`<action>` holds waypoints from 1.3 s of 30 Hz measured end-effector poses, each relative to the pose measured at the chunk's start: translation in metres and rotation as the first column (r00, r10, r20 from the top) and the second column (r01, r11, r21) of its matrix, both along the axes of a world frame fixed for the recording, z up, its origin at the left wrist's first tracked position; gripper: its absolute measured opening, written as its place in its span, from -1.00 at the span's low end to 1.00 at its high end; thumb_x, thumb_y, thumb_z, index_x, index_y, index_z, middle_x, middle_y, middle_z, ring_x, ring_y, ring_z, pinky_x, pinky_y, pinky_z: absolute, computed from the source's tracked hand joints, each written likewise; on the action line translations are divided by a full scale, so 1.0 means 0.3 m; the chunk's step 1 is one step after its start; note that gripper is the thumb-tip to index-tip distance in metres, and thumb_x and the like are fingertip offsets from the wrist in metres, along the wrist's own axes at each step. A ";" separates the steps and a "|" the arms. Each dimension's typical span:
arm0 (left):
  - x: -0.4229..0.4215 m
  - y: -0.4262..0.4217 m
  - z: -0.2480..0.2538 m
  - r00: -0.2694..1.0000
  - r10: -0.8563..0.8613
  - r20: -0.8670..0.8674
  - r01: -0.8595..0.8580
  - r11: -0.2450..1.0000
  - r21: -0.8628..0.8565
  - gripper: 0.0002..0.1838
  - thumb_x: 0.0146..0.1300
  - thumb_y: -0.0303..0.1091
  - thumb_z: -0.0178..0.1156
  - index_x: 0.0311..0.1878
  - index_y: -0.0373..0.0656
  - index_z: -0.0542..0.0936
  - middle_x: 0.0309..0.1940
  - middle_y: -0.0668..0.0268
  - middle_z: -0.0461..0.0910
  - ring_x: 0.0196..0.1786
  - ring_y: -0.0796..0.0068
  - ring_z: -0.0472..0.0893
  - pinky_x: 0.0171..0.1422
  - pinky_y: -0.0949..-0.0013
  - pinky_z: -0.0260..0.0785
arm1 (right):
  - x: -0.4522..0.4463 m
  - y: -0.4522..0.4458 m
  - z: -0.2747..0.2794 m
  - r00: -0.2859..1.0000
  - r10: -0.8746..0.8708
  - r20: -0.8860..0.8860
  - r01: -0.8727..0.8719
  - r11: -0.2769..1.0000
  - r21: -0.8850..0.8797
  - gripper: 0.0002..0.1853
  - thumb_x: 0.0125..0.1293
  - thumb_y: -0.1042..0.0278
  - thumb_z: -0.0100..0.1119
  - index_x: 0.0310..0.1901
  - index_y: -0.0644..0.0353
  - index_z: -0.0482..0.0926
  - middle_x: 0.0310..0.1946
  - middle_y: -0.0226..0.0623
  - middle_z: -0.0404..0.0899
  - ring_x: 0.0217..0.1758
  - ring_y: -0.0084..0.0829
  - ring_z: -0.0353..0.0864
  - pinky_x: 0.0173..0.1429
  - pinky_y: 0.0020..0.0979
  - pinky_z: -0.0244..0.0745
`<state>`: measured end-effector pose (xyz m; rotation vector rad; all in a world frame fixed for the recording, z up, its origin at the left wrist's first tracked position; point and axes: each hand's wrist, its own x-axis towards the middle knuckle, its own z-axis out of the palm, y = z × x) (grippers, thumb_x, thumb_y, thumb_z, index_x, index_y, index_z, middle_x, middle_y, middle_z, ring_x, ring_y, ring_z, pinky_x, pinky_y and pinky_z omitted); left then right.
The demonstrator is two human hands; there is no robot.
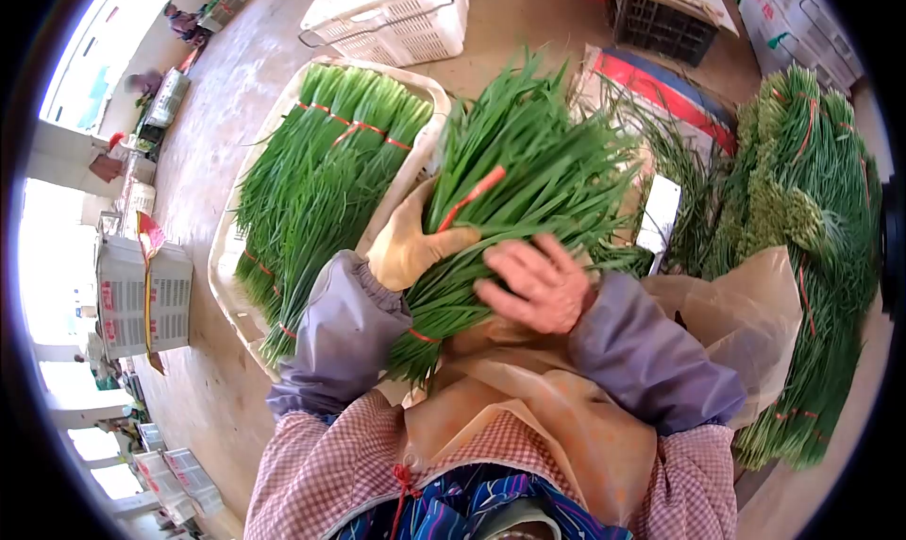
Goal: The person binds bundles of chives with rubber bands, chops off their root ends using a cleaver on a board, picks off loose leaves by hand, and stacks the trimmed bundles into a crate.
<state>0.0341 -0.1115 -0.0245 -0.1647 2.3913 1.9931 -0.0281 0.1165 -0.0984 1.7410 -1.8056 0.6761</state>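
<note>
A large bunch of garlic chives [533, 153] lies across my lap, its leaf tips fanned away from me. My left hand [411, 243], in a yellowish glove, is closed around the bunch's left side with the thumb over the top. A red-orange band [472, 197] crosses the leaves just above that thumb. Bare, my right hand [538, 280] rests over the leaves with fingers spread. Another red tie [423, 335] circles the bunch's lower end. To the left, several banded bunches of chives [321, 181] fill a white plastic crate [436, 92].
A second white crate [387, 21] stands ahead. On the right lies a tall pile of tied greens [802, 210]. Loose stalks [694, 153] and a white rectangular object [659, 214] are nearer. A black crate [661, 25] sits behind; boxes [146, 295] stand far left.
</note>
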 end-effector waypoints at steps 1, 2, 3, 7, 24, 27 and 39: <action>-0.006 0.020 0.014 0.999 0.017 0.035 -0.020 0.997 0.075 0.04 0.11 -0.27 0.44 0.56 -0.34 0.05 0.46 0.09 0.27 0.49 0.32 0.24 0.58 0.27 0.01 | -0.022 0.025 -0.002 0.999 -0.052 -0.003 0.052 0.998 0.030 -0.47 0.23 0.24 0.06 0.29 -0.04 0.46 0.27 -0.11 0.44 0.40 -0.13 0.41 0.48 0.11 0.23; -0.010 0.029 0.020 0.997 0.037 0.061 -0.044 0.990 0.134 0.09 0.11 -0.28 0.41 0.60 -0.33 -0.03 0.53 0.10 0.19 0.55 0.33 0.17 0.62 0.28 -0.07 | -0.058 0.051 0.016 0.974 -0.222 0.047 0.218 0.973 0.082 -0.44 0.19 0.31 0.10 0.30 -0.03 0.45 0.25 -0.09 0.45 0.37 -0.09 0.42 0.48 0.16 0.19; -0.008 0.035 0.022 0.995 0.062 0.073 -0.071 0.989 0.128 0.05 0.14 -0.30 0.39 0.60 -0.33 -0.01 0.51 0.10 0.21 0.54 0.33 0.19 0.61 0.28 -0.05 | -0.106 0.079 0.027 0.916 -0.394 0.081 0.380 0.913 0.148 -0.41 0.15 0.39 0.14 0.30 -0.02 0.46 0.24 -0.10 0.45 0.35 -0.07 0.43 0.47 0.19 0.18; -0.005 0.054 0.025 0.983 0.147 0.112 -0.159 0.981 0.113 -0.06 0.21 -0.36 0.30 0.59 -0.32 0.05 0.46 0.11 0.31 0.47 0.33 0.28 0.57 0.30 0.03 | -0.292 0.269 0.018 0.605 -0.738 0.299 0.704 0.671 0.233 -0.39 0.05 0.65 0.23 0.22 0.11 0.52 0.14 -0.15 0.55 0.25 -0.08 0.50 0.37 0.10 0.30; -0.048 0.114 -0.057 0.953 0.301 -0.014 -0.302 0.951 -0.064 -0.43 0.21 -0.36 0.38 0.24 -0.44 0.50 0.00 0.12 0.68 0.01 0.41 0.64 0.15 0.37 0.46 | -0.248 0.122 0.060 0.844 -0.433 0.315 0.460 0.888 -0.013 -0.93 0.17 0.44 0.13 -0.38 0.12 0.42 -0.56 -0.17 0.45 -0.46 -0.08 0.54 -0.34 -0.07 0.43; -0.053 0.137 -0.030 0.951 0.308 0.003 -0.307 0.949 -0.077 -0.42 0.20 -0.37 0.39 0.24 -0.46 0.49 0.00 0.09 0.68 0.02 0.40 0.65 0.16 0.37 0.47 | -0.353 0.287 0.017 0.561 -0.770 0.302 0.740 0.631 0.234 -0.94 0.25 0.49 0.17 -0.35 0.15 0.49 -0.51 -0.14 0.56 -0.45 -0.13 0.62 -0.35 -0.11 0.46; -0.121 0.164 -0.039 0.967 0.253 -0.024 -0.251 0.934 -0.254 -0.28 0.09 -0.44 0.45 0.33 -0.37 0.39 0.00 0.10 0.68 0.02 0.39 0.65 0.18 0.35 0.47 | -0.061 0.068 0.078 0.903 -0.240 0.357 0.232 0.971 0.065 -0.56 0.18 0.16 0.34 0.04 0.21 0.54 -0.10 -0.20 0.53 0.03 -0.16 0.54 0.43 0.11 0.22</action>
